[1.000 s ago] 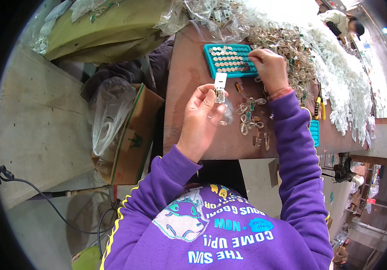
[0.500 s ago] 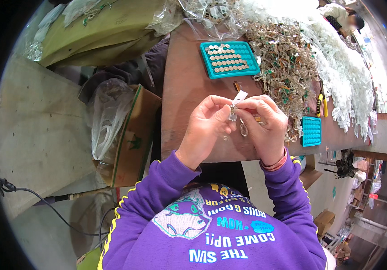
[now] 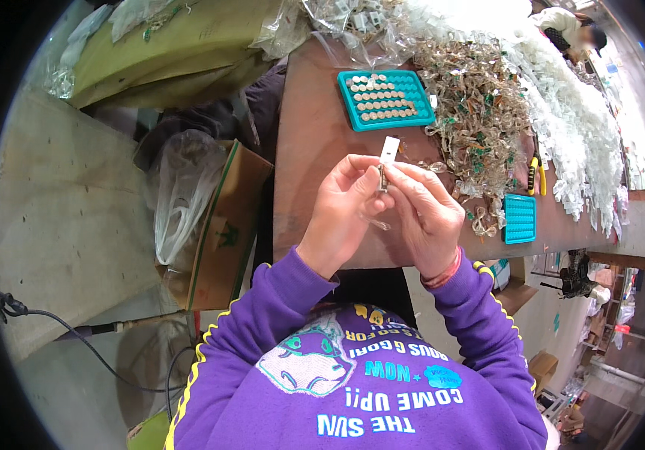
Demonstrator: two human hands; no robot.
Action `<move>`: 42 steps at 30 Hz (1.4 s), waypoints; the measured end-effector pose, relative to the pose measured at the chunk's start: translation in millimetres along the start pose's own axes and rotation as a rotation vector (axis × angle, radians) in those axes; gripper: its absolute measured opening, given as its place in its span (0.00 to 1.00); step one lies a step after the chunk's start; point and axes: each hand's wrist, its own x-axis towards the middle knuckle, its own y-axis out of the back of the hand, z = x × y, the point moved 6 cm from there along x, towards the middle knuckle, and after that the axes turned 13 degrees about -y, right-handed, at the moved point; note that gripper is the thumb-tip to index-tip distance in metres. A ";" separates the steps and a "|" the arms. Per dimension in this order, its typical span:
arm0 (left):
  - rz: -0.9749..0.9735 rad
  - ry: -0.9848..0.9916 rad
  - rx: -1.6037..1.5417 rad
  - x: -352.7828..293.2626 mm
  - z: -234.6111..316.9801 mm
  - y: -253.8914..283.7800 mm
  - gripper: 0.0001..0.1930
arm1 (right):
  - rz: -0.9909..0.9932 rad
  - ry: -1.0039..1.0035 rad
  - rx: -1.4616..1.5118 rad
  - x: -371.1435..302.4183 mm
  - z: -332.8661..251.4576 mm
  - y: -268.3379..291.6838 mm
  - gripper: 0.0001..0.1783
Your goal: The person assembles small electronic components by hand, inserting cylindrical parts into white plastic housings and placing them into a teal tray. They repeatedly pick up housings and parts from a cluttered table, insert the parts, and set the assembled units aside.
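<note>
Between my two hands, above the near part of the brown table, is a small part with a white tab (image 3: 390, 149). The tab stands up past the fingertips, and a narrow, partly metallic section below it is mostly covered by the fingers. My left hand (image 3: 343, 208) pinches this part from the left, thumb against fingers. From the right, my right hand (image 3: 429, 212) grips the same part with thumb and fingertips. A thin clear loop hangs beneath the fingers of my left hand.
A teal tray (image 3: 421, 112) with rows of round silvery discs lies beyond my hands. A heap of coiled clear wires (image 3: 476, 112) with green bits spreads to the right. Yellow-handled pliers (image 3: 532, 176) and a smaller teal tray (image 3: 519, 219) lie there. A cardboard box (image 3: 214, 240) stands left.
The white tab has turned from leaning right to nearly upright. My right hand has come left and slightly down, and clear wire loops by the heap are now uncovered.
</note>
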 end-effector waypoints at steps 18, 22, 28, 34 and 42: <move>-0.099 0.258 -0.251 -42.4 2.5 -48.0 0.12 | -0.064 0.310 -0.122 -9.7 -27.9 28.4 0.22; -0.031 0.273 -0.113 -48.2 0.7 -42.7 0.12 | -0.127 0.257 -0.070 -7.8 -30.9 31.1 0.21; -0.052 0.159 0.120 -45.9 6.8 -30.7 0.09 | -0.091 0.013 0.072 -4.9 -23.1 38.3 0.13; -0.068 0.353 -0.117 -49.6 -1.9 -27.7 0.08 | 0.017 -0.024 -0.039 -14.6 -26.2 39.7 0.10; -0.063 0.411 -0.076 -51.3 3.1 -28.0 0.09 | -0.055 -0.381 0.319 -17.0 -3.9 35.5 0.07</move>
